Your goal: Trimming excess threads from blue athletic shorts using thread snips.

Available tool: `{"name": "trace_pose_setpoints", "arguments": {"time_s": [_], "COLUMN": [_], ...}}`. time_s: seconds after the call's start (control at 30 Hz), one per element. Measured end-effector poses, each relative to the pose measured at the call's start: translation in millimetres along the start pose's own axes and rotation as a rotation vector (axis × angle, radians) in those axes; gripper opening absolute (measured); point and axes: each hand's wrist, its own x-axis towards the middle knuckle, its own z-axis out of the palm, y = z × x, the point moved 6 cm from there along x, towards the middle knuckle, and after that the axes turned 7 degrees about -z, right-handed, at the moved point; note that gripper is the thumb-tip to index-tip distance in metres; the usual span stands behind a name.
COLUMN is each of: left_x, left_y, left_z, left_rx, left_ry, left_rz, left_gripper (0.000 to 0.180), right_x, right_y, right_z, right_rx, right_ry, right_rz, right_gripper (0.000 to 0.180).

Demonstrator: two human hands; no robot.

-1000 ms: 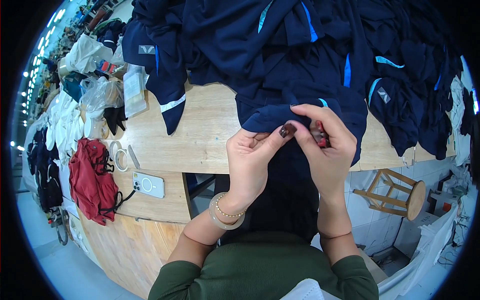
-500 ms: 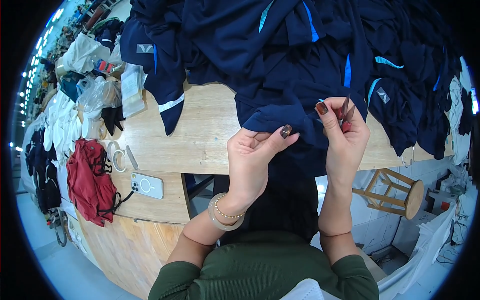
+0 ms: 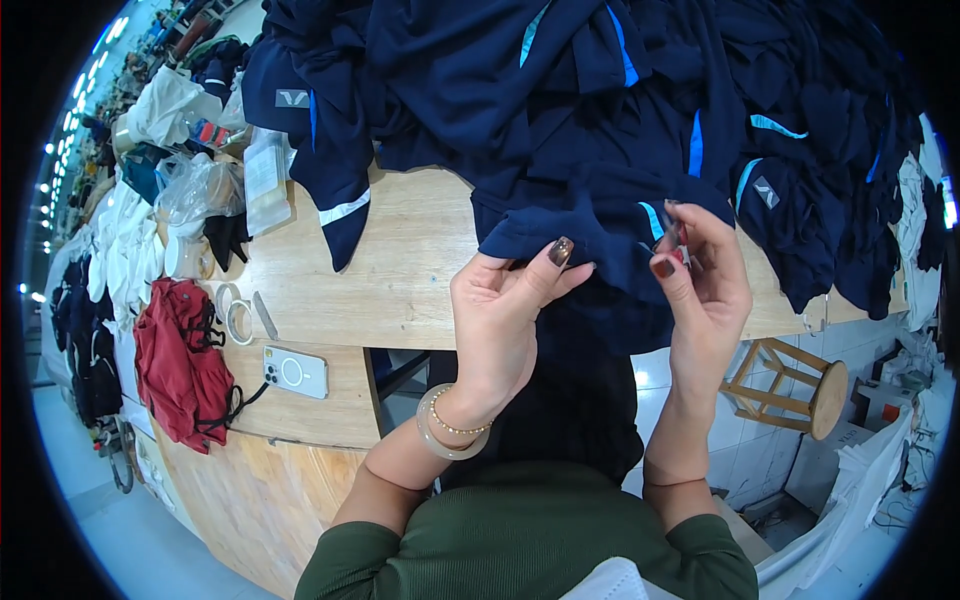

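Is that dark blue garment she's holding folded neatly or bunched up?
Bunched up: the navy garment hangs creased over the table edge, pinched by left hand and right hand.

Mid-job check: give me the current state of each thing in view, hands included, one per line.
Left hand: pinching the edge of the navy garment, thumb on top.
Right hand: raised, gripping a small tool against the cloth.
Small tool: mostly hidden in the fingers.
Navy garment: bunched, hanging off the table edge.
Garment pile: heaped, unfolded.
Phone: lying face down on the table.
Red cloth: crumpled, draped over the side.
Stool: upright, unoccupied.
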Motion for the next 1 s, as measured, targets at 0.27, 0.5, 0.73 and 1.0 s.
{"name": "trace_pose_setpoints", "arguments": {"time_s": [0.27, 0.5, 0.73, 1.0], "left_x": [-0.3, 0.0, -0.4, -1.0], "left_y": [0.4, 1.3, 2.3, -0.4], "left_z": [4.3, 6.3, 6.9, 7.1], "left_rx": [0.015, -0.009, 0.002, 0.009], "left_ry": [0.005, -0.019, -0.011, 0.013], "left_rz": [-0.012, -0.013, 0.002, 0.013], "left_gripper": [0.016, 0.016, 0.015, 0.016], "right_x": [12.5, 12.3, -1.7, 0.8], "right_y": [-16.5, -35.9, -39.0, -30.5], "right_z": [-8.0, -1.3, 9.4, 9.4], "right_rx": [-0.384, -0.429, -0.514, -0.559], "right_ry": [-0.072, -0.192, -0.148, -0.065], "right_rz": [-0.26, -0.408, -0.42, -0.411], "right_gripper": [0.022, 0.023, 0.026, 0.024]}}
